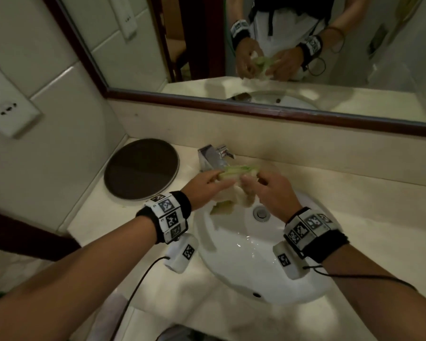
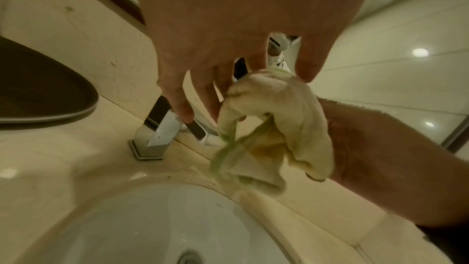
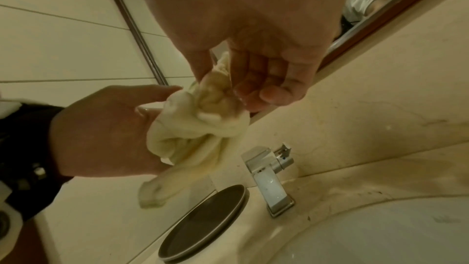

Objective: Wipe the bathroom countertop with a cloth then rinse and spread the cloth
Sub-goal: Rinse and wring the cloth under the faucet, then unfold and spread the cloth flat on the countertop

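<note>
A wet, bunched cream cloth with a green edge (image 1: 234, 190) (image 2: 276, 127) (image 3: 200, 136) hangs between both hands above the back rim of the white sink (image 1: 234, 252), just in front of the chrome faucet (image 1: 213, 156). My left hand (image 1: 207, 184) (image 2: 228, 79) pinches the cloth's upper left part with thumb and fingers. My right hand (image 1: 261, 185) (image 3: 243, 91) pinches its upper right part with curled fingers. The cloth's lower folds dangle over the basin. The beige countertop (image 1: 354, 200) surrounds the sink.
A dark round tray (image 1: 140, 168) lies on the counter left of the faucet (image 3: 271, 178). A framed mirror (image 1: 280, 57) runs along the back wall above a low backsplash. Tiled wall with sockets (image 1: 8, 109) stands at the left. The drain (image 1: 260, 214) sits in the basin.
</note>
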